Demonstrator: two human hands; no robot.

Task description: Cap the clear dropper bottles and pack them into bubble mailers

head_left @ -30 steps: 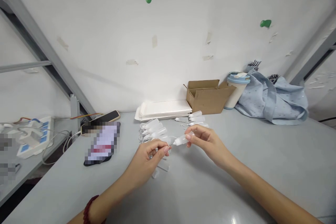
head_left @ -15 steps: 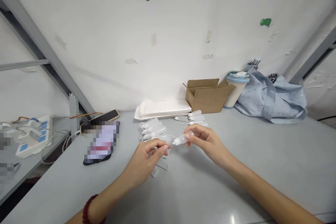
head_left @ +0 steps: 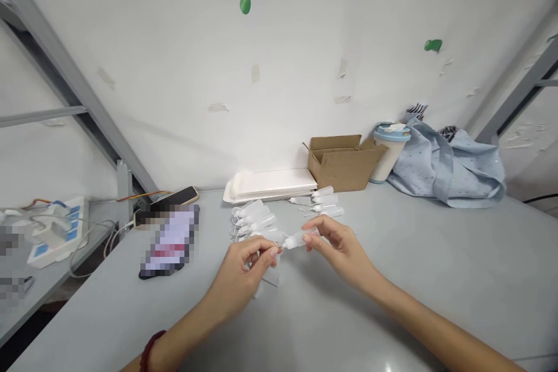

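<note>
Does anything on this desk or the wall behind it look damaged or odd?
Yes, the wall: tape scraps cling to it in several spots, perhaps where papers once hung, so it looks scruffy. On the desk, I see no spill around the small bottles. The cardboard box has open flaps, which seems ordinary.

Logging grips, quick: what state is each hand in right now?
Left hand: pinched closed; anything held is too small to tell.
Right hand: closed on a translucent dropper bottle.
</note>
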